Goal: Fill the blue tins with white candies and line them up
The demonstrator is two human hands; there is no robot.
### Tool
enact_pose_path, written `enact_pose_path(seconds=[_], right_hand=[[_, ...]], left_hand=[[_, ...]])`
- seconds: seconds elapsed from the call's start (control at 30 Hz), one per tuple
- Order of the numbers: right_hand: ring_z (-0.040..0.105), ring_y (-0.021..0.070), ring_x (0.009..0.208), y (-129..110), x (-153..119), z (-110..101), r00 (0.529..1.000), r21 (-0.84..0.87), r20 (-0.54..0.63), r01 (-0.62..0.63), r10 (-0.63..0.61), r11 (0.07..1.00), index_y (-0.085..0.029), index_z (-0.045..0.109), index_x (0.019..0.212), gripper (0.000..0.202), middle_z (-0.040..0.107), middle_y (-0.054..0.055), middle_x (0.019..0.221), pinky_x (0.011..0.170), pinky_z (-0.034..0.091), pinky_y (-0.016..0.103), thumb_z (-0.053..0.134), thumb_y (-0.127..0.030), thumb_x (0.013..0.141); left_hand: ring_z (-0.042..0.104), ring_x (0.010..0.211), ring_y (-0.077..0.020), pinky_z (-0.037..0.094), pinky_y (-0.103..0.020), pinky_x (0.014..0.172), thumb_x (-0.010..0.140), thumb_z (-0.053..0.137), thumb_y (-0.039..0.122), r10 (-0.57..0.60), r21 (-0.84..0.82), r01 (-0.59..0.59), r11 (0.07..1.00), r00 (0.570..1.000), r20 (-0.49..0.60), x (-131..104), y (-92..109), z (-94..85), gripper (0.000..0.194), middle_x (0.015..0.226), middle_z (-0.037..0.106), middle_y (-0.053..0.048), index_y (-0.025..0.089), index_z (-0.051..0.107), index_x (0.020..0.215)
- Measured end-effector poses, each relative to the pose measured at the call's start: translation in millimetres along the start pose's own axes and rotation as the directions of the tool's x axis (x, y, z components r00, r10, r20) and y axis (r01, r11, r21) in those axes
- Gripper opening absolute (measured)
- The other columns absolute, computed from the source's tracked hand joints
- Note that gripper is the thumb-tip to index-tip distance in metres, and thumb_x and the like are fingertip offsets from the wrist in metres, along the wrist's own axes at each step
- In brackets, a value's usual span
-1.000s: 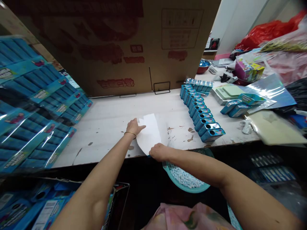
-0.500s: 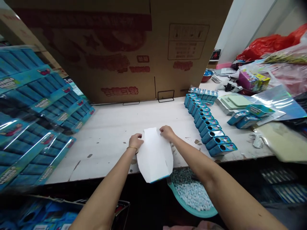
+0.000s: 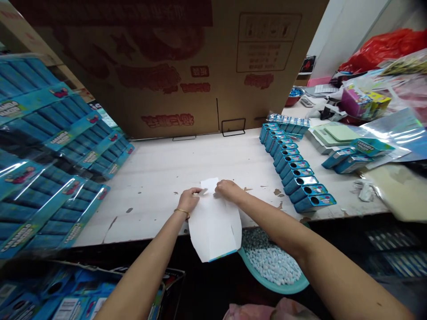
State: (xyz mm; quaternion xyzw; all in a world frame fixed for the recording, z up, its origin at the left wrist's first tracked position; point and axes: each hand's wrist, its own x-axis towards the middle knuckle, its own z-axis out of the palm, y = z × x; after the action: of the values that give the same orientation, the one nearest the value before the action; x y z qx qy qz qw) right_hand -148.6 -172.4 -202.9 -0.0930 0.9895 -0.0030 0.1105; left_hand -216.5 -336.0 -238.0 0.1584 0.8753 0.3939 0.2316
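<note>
A white cardboard blank (image 3: 215, 229), flat with creases and a thin blue edge at its near end, lies partly on the table and juts over its front edge. My left hand (image 3: 189, 200), with a bangle at the wrist, pinches the blank's upper left side. My right hand (image 3: 228, 191) is closed at the upper right, its fingertips pressed on a small flap near the far end. The flaps there look bent inward, partly hidden by the fingers.
Small blue boxes (image 3: 298, 183) stand in a row on the right. Packed blue display trays (image 3: 63, 138) are stacked at left. A large carton (image 3: 160, 102) stands behind. Below the table edge sit a teal basin (image 3: 255, 278) of pale pellets and a box of blue cartons (image 3: 66, 293).
My right hand has moved left and inward over the blank's far end. My left fingers have come further in too, and the side flaps there are now bent inward.
</note>
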Motion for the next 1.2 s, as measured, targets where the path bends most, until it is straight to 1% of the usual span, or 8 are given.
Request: enact_pose_path(seconds=[0.13, 0.23, 0.4, 0.57, 0.73, 0.83, 1.03, 1.2], right_hand=[[0.057, 0.0171, 0.083, -2.0, 9.5, -7.4, 0.998, 0.072, 0.042, -0.044, 0.041, 0.996, -0.014, 0.065, 0.079, 0.024, 0.064, 0.009, 0.087, 0.066, 0.037, 0.023, 0.046, -0.004, 0.071], [0.057, 0.0166, 0.086, 1.6, 12.1, -8.6, 0.994, 0.156, 0.056, -0.107, 0.099, 0.982, -0.019, 0.064, 0.092, 0.028, 0.064, 0.007, 0.092, 0.068, 0.039, 0.022, 0.050, -0.007, 0.071], [0.056, 0.0139, 0.087, 8.6, 8.3, -10.0, 0.944, 0.454, 0.153, -0.329, 0.292, 0.828, -0.023, 0.063, 0.094, 0.029, 0.064, 0.001, 0.090, 0.068, 0.041, 0.018, 0.061, -0.017, 0.066], [0.057, 0.0124, 0.086, 12.5, 11.9, -8.3, 0.898, 0.498, 0.220, -0.440, 0.382, 0.747, -0.022, 0.058, 0.102, 0.043, 0.061, 0.000, 0.099, 0.070, 0.042, 0.018, 0.068, -0.023, 0.061], [0.059, 0.0171, 0.083, 15.2, 17.2, -5.8, 0.840, 0.494, 0.292, -0.542, 0.457, 0.680, -0.016, 0.057, 0.104, 0.051, 0.063, 0.005, 0.095, 0.066, 0.044, 0.021, 0.071, -0.026, 0.056], [0.060, 0.0180, 0.077, 14.0, 15.2, -6.8, 0.820, 0.493, 0.318, -0.572, 0.476, 0.656, -0.017, 0.062, 0.096, 0.045, 0.065, 0.003, 0.084, 0.061, 0.045, 0.023, 0.072, -0.028, 0.053], [0.059, 0.0157, 0.064, 8.0, 6.6, -6.1, 0.802, 0.503, 0.335, -0.596, 0.494, 0.626, -0.019, 0.065, 0.086, 0.035, 0.066, 0.002, 0.075, 0.054, 0.043, 0.023, 0.072, -0.029, 0.054], [0.058, 0.0134, 0.070, -3.1, 2.5, -1.1, 0.843, 0.534, 0.235, -0.528, 0.484, 0.661, -0.019, 0.067, 0.080, 0.024, 0.066, 0.001, 0.079, 0.055, 0.039, 0.018, 0.068, -0.022, 0.057]], left_hand=[[0.058, 0.080, -0.0164, 0.042, -0.024, 0.068, 0.070, 0.044, 0.018, 0.147, 0.337, -0.178, 0.925, 0.983, 0.114, -4.0, 18.6, -1.9, 0.024, 0.082, 0.067, -0.001, 0.021, 0.067, 0.078], [0.058, 0.077, -0.0178, 0.040, -0.026, 0.068, 0.072, 0.044, 0.022, 0.118, 0.434, -0.198, 0.879, 0.972, 0.205, -0.3, 31.5, -4.4, 0.023, 0.072, 0.066, -0.002, 0.020, 0.067, 0.067], [0.059, 0.077, -0.0166, 0.041, -0.022, 0.064, 0.072, 0.049, 0.027, -0.102, 0.322, 0.069, 0.944, 0.991, 0.087, 10.9, 28.4, -2.9, 0.025, 0.079, 0.066, -0.006, 0.013, 0.067, 0.081], [0.058, 0.085, -0.0168, 0.044, -0.020, 0.065, 0.064, 0.061, 0.027, -0.184, 0.254, 0.170, 0.952, 0.982, 0.034, 10.2, 25.0, -1.5, 0.063, 0.104, 0.060, -0.012, 0.006, 0.043, 0.121], [0.061, 0.072, -0.0163, 0.047, -0.022, 0.053, 0.060, 0.066, 0.027, -0.309, -0.167, 0.323, 0.932, 0.945, 0.102, -1.0, 28.5, -9.2, 0.086, 0.110, 0.056, -0.016, 0.007, 0.023, 0.131], [0.060, 0.063, -0.0163, 0.046, -0.024, 0.050, 0.056, 0.068, 0.026, -0.324, -0.259, 0.362, 0.896, 0.929, 0.178, -5.0, 22.6, -10.6, 0.079, 0.099, 0.061, -0.016, 0.007, 0.035, 0.125], [0.049, 0.050, -0.0102, 0.040, -0.021, 0.047, 0.056, 0.062, 0.027, -0.090, -0.168, 0.111, 0.979, 0.987, 0.130, -5.4, 4.8, 0.6, 0.020, 0.056, 0.055, 0.002, 0.013, 0.058, 0.070], [0.051, 0.058, -0.0125, 0.040, -0.023, 0.055, 0.052, 0.062, 0.032, 0.056, -0.062, -0.058, 0.996, 0.998, -0.040, -3.1, 8.7, -1.2, 0.020, 0.059, 0.057, 0.001, 0.016, 0.057, 0.061]])
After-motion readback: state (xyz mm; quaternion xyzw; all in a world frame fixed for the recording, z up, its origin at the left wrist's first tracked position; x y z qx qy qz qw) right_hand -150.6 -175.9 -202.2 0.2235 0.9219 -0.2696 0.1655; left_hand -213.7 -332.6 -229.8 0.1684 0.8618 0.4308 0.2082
